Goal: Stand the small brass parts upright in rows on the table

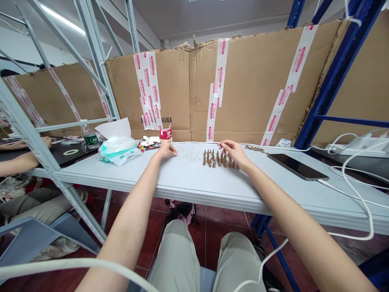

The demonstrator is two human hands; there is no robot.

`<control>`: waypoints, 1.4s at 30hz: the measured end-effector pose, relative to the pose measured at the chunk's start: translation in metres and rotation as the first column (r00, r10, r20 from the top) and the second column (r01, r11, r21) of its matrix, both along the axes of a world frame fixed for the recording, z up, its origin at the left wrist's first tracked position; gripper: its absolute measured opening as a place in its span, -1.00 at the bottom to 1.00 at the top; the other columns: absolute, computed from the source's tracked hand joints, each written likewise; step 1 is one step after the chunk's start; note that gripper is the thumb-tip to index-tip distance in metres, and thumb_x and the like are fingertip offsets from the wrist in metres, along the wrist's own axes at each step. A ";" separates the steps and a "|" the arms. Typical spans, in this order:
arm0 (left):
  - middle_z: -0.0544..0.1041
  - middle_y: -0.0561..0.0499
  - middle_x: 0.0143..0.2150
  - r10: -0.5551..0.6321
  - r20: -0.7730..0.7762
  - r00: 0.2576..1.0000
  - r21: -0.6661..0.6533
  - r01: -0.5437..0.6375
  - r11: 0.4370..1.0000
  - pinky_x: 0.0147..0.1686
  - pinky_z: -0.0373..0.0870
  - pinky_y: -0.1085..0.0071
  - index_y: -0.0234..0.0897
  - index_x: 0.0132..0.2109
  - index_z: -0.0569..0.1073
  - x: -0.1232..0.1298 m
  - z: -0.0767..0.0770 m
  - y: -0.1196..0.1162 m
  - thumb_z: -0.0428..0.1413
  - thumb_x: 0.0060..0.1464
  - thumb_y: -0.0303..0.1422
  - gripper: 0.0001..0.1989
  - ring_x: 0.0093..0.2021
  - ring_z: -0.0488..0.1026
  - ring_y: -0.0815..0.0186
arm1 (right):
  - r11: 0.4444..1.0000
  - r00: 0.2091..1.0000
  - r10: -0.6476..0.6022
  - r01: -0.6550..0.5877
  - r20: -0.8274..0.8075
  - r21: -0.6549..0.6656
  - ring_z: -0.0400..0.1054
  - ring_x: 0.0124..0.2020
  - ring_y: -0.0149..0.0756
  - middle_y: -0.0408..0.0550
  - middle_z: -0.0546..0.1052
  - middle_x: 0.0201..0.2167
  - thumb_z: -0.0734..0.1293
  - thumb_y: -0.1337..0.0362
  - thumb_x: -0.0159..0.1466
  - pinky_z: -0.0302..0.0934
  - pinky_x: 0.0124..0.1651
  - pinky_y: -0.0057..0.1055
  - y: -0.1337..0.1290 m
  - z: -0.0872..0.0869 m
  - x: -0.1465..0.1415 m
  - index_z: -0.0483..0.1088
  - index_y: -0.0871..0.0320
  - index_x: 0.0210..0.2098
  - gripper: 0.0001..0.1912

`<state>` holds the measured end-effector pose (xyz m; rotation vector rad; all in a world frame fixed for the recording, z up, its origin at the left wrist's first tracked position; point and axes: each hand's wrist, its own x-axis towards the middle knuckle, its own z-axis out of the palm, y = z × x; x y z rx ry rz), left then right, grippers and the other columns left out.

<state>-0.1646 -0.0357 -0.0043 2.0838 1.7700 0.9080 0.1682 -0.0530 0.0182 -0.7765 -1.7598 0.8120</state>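
Pale grey and smooth, the surface (194, 178) carries upright, bronze-coloured peg-like pieces (214, 164), knobbly and grouped in rows. The right hand (235, 151) is nearer them, over their far right part, fingertips bent inward; the pieces' long axes run vertically below its grip. Left of the pieces lie small clear bits (188, 154), with the left hand (165, 151) at their left edge. Whether either grip is apart or closed on something, I cannot tell. Beyond stands brown corrugated cardboard (255, 81).
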 end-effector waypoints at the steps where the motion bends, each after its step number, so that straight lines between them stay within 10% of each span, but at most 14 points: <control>1: 0.51 -0.01 -0.51 0.005 -0.021 1.000 -0.024 -0.005 1.000 -0.40 0.27 0.44 -0.33 -0.48 0.52 -0.001 0.000 -0.001 0.18 -0.29 -0.41 -0.90 -0.47 0.39 0.34 | 1.000 1.000 0.009 -0.009 -0.005 -0.010 0.16 -0.53 -0.45 -0.10 0.40 -0.46 0.24 0.06 0.06 0.00 -0.53 -0.50 0.000 0.000 0.000 0.33 0.19 -0.37 -0.69; 13: 0.53 0.03 -0.44 0.101 -0.111 0.989 0.001 -0.102 0.995 -0.35 0.24 0.45 -0.26 -0.46 0.52 0.002 0.004 -0.006 0.19 -0.28 -0.35 -0.88 -0.39 0.40 0.32 | 0.998 0.999 0.039 -0.038 0.018 -0.055 0.30 -0.39 -0.36 0.01 0.52 -0.32 0.26 0.02 0.08 0.05 -0.46 -0.49 -0.006 0.004 0.003 0.21 0.14 -0.36 -0.68; 19: 0.52 0.00 -0.40 0.169 -0.023 0.985 0.175 -0.162 0.971 -0.29 0.22 0.41 -0.28 -0.44 0.50 0.011 0.009 -0.009 0.17 -0.20 -0.38 -0.91 -0.36 0.37 0.31 | 0.989 0.965 -0.030 -0.008 0.260 0.146 0.29 -0.32 -0.28 -0.05 0.49 -0.36 0.29 0.04 0.05 0.13 -0.27 -0.34 -0.004 0.006 0.007 0.36 0.14 -0.47 -0.73; 42: 0.51 0.01 -0.38 0.162 -0.204 0.966 0.247 -0.109 0.963 -0.29 0.19 0.40 -0.25 -0.39 0.51 0.022 0.011 -0.011 0.13 -0.13 -0.41 -0.91 -0.34 0.33 0.30 | 0.973 0.764 -0.002 -0.148 0.645 0.179 0.27 -0.48 -0.35 -0.10 0.42 -0.49 0.35 0.09 -0.01 0.13 -0.42 -0.42 0.000 0.004 0.019 0.49 0.08 -0.53 -0.80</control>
